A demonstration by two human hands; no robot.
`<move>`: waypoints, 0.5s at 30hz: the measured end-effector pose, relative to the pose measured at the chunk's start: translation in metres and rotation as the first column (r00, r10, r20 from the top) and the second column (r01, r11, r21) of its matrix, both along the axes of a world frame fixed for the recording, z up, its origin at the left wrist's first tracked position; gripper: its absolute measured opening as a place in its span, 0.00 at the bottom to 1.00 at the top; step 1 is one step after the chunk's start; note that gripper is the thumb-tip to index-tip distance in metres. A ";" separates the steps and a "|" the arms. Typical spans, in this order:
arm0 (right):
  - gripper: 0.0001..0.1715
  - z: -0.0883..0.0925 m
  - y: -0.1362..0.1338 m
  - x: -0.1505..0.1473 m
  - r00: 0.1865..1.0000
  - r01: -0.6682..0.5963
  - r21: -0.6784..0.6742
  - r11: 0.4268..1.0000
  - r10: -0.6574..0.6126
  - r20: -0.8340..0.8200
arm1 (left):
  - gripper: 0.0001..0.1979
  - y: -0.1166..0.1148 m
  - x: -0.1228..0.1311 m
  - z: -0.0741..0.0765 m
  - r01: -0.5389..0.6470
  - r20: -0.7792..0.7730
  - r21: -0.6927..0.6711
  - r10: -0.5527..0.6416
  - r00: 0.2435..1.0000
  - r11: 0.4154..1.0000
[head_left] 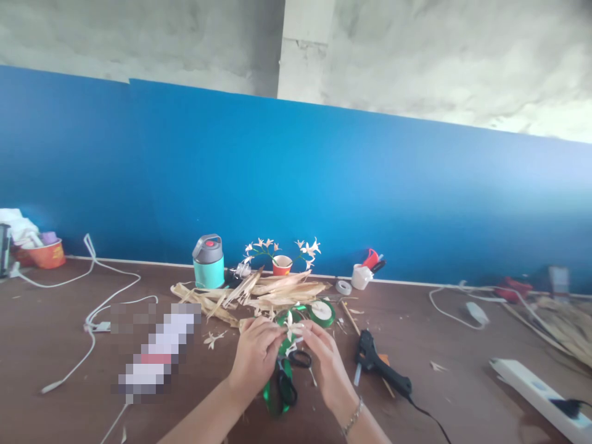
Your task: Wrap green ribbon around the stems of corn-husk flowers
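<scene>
Between my two hands is a small pale flower (290, 327) with pointed petals, apparently made of dried husk. My left hand (259, 351) pinches it from the left, fingers curled together. My right hand (321, 357), with a bracelet at the wrist, grips it from the right between thumb and fingertips. Black-handled scissors (287, 388) lie below and between the hands, over shiny green ribbon (272, 398). A roll of green ribbon (322, 312) rests just beyond my right fingers. To the left of my left hand lies another loose husk flower (213, 340).
Dried husks (287, 290) are piled behind my hands, before a paper cup (282, 266) holding flower sprays. A teal flask (208, 262) stands left of it. At right lie a black glue gun (382, 364), its cord, and a white power strip (541, 394). White cables (111, 271) trail at left.
</scene>
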State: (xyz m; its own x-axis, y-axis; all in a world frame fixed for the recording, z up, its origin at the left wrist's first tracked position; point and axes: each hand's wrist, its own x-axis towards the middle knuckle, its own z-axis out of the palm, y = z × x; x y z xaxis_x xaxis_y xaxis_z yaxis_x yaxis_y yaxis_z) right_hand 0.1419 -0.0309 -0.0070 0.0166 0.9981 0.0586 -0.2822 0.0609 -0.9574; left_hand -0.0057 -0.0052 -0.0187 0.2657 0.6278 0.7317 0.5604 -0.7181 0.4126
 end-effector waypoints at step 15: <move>0.11 -0.008 0.005 0.003 0.989 0.001 -0.108 0.994 -0.017 -0.149 | 0.10 0.003 -0.001 -0.005 0.074 0.069 -0.058 -0.070 0.995 0.996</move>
State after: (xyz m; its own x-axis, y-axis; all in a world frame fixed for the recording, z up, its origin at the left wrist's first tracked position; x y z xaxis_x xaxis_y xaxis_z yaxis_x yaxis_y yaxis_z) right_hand 0.1452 -0.0261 -0.0151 0.0257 0.9983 -0.0527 -0.4228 -0.0370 -0.9055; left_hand -0.0068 -0.0022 -0.0240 0.2636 0.6521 0.7108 0.4783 -0.7282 0.4908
